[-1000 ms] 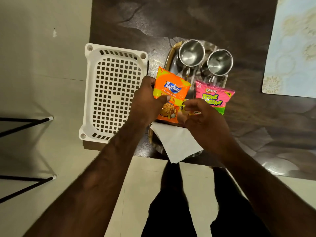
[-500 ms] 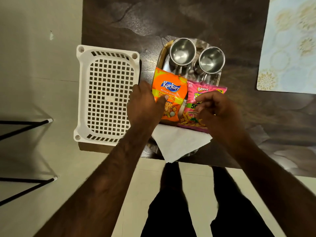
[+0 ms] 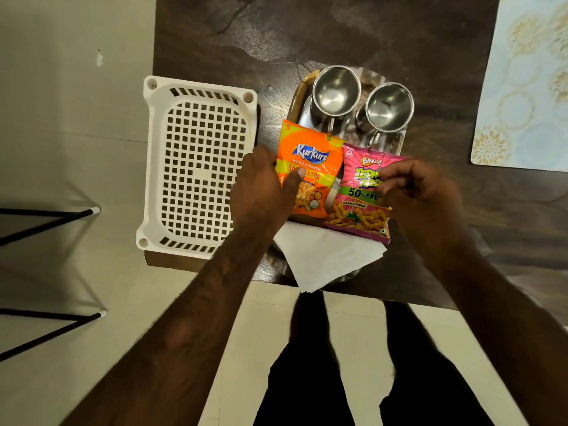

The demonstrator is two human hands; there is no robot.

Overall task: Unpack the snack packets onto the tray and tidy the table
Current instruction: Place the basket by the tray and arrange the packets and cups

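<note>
An orange Kurkure packet [image 3: 310,158] lies on the steel tray [image 3: 295,96], and my left hand [image 3: 261,192] grips its left edge with the thumb on its face. Beside it on the right lies a pink Bingo packet [image 3: 356,207], touching the orange one. My right hand [image 3: 421,198] pinches the pink packet's right side. Two steel mugs [image 3: 335,90] [image 3: 388,107] stand at the tray's far end. A white paper napkin [image 3: 325,256] lies at the tray's near end, partly under both packets and hanging past the table edge.
An empty white plastic basket [image 3: 196,167] sits at the table's left edge, overhanging it slightly. A pale patterned mat [image 3: 528,84] lies at the far right. Black metal legs [image 3: 49,219] stand on the floor to the left. My own legs are below the table's near edge.
The pink packet has come from the right to lie flush beside the orange one, and my right hand now holds it. The left hand stays on the orange packet.
</note>
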